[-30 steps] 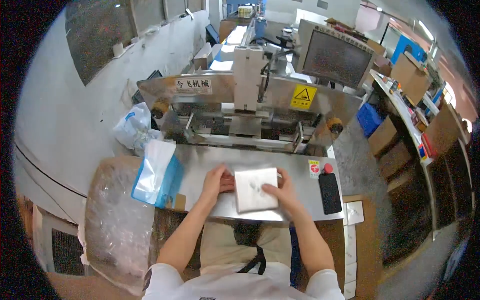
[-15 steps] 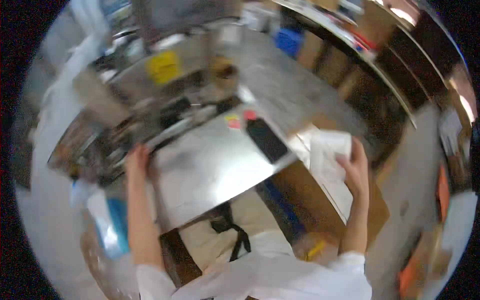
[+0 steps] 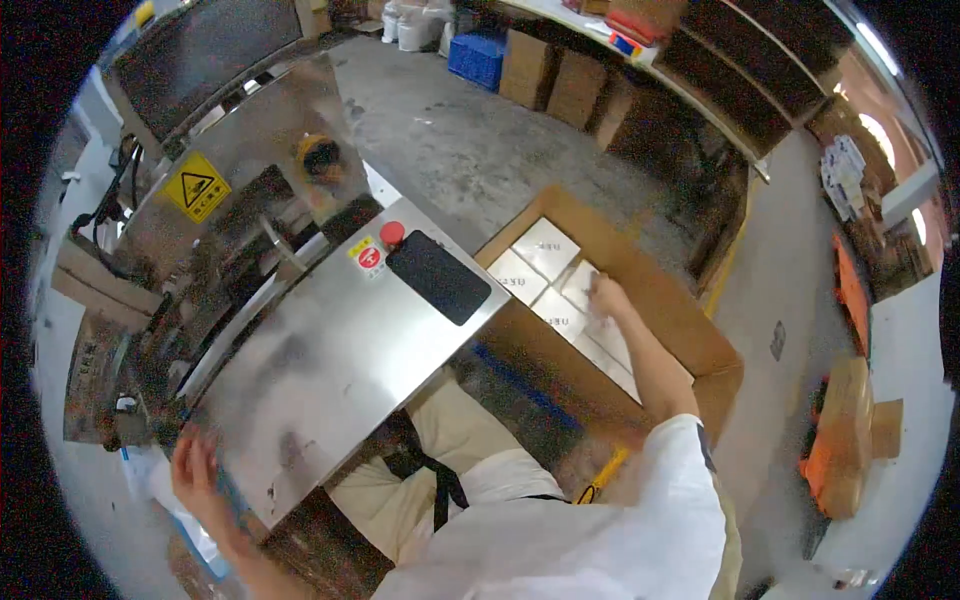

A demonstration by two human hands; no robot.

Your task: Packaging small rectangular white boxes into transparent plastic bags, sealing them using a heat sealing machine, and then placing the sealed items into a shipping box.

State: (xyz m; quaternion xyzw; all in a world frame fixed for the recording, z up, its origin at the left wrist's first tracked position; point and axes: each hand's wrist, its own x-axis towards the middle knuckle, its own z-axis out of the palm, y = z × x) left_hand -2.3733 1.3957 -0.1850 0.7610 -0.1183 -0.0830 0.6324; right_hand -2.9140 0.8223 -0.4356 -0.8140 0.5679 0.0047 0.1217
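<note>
— Hands first: where are they?

— Right hand is down inside the open cardboard box on the floor to the right of the steel table. It rests on the white packets lying flat in rows on the box bottom. The fingers look loosely curled against the top of one packet, but the hand is small and blurred, so I cannot tell whether it grips the packet or only presses on it.

— And the left hand?

— Left hand is at the near left corner of the table, well apart from the box. Its fingers are spread and raised a little, touching or just over the table edge, beside a clear plastic bag with blue in it. It holds nothing that I can see.

— What is on the table?

— Bare steel mostly. At its far right end sit a black flat panel and a red round button just beside it. Beyond, on the far left, stands the steel machine with a yellow warning sticker.

— And further off?

— Brown cartons and a blue crate along the far wall, across the grey floor.
</note>
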